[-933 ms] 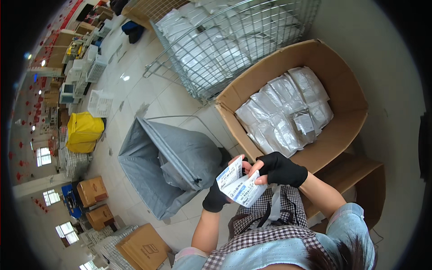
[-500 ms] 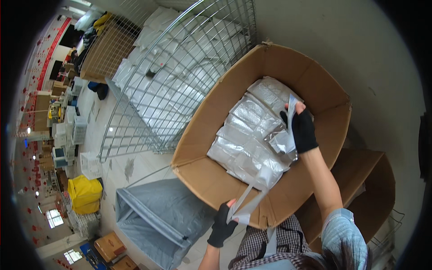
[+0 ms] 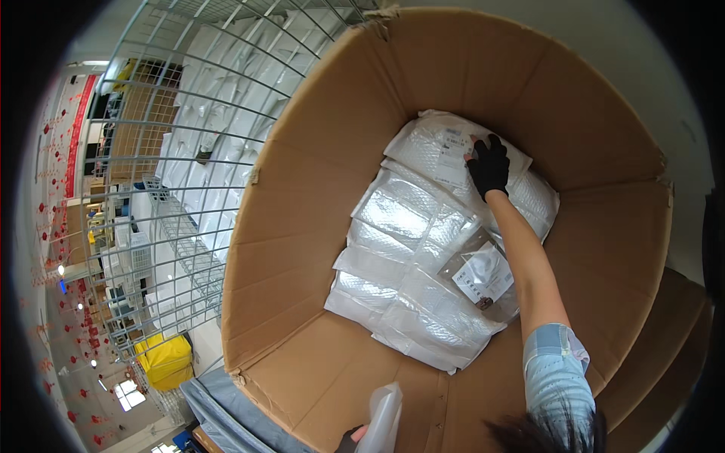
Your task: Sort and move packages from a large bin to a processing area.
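Observation:
Inside a deep, open cardboard box (image 3: 317,219) lie several silvery-white bubble mailers (image 3: 400,211) packed side by side. My right hand (image 3: 490,166), in a black fingerless glove, rests with fingers apart on the far mailer, at the edge of a white printed label (image 3: 455,147) stuck there. Below my right forearm, a clear packet (image 3: 483,273) with a white label lies on the mailers. My left hand (image 3: 352,438), mostly cut off by the lower edge, is closed on a curled, translucent white label strip (image 3: 384,415) at the box's near wall.
A wire cage (image 3: 189,151) full of white parcels stands left of the box. Another cardboard box (image 3: 657,340) stands at the right, near a pale wall. Grey sheeting (image 3: 219,411) and a yellow bundle (image 3: 165,361) are at the lower left.
My view has come closer over the box. My right hand has moved to the far mailer, where a label now lies flat; the sheet it held is gone. My left hand has dropped toward the lower edge.

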Tool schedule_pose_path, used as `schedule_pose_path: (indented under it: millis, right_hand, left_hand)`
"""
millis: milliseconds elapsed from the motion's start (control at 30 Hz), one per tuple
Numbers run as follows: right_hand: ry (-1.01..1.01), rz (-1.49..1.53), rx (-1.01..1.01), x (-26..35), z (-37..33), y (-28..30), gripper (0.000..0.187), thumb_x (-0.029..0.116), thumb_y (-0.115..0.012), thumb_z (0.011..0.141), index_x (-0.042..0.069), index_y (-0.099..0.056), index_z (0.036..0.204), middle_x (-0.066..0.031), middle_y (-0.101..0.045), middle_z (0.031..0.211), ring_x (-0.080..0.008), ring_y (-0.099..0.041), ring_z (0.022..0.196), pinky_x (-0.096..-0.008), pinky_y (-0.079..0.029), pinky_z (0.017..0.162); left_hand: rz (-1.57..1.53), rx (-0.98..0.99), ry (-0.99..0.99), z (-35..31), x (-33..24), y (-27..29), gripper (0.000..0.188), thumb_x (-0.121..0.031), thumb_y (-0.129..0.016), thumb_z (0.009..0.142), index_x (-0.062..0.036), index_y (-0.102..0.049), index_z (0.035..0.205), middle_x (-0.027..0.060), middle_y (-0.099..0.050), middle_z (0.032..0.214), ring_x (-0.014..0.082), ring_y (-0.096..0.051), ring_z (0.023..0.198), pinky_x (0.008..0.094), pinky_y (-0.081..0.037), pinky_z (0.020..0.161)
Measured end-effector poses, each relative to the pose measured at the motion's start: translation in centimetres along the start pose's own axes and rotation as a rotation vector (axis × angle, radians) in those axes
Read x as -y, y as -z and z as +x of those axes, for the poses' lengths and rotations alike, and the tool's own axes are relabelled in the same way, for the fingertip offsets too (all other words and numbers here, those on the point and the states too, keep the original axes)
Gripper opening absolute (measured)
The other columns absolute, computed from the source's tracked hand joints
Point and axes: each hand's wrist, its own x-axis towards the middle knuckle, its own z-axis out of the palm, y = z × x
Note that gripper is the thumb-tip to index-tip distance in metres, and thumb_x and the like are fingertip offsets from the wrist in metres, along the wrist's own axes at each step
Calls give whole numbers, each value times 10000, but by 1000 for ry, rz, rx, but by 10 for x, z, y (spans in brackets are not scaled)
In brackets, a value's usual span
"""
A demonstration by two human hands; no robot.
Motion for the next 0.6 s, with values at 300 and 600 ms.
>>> schedule_pose_path:
  millis: [300, 600]
  right_hand:
    - [445, -69, 41, 13, -7, -22, 680, 363, -626, 701, 146, -367, 1291, -166, -292, 1354, -306, -259, 1260, -506, -212, 977]
    - [-36, 328, 393, 44, -135, -62, 235, 240, -586, 730, 85, -596, 906, -268, -420, 1178, -394, -376, 1145, -459, -352, 889]
  left_hand:
    - [-6, 100, 5, 20, -33, -11, 633, -300, -641, 746, -41, -379, 1260, 67, -507, 1104, 167, -501, 1009, 291, -395, 835]
    - [-119, 89, -1, 3, -10, 6, 652, -369, -642, 737, -37, -401, 1244, 92, -503, 1154, 187, -478, 1065, 305, -386, 868]
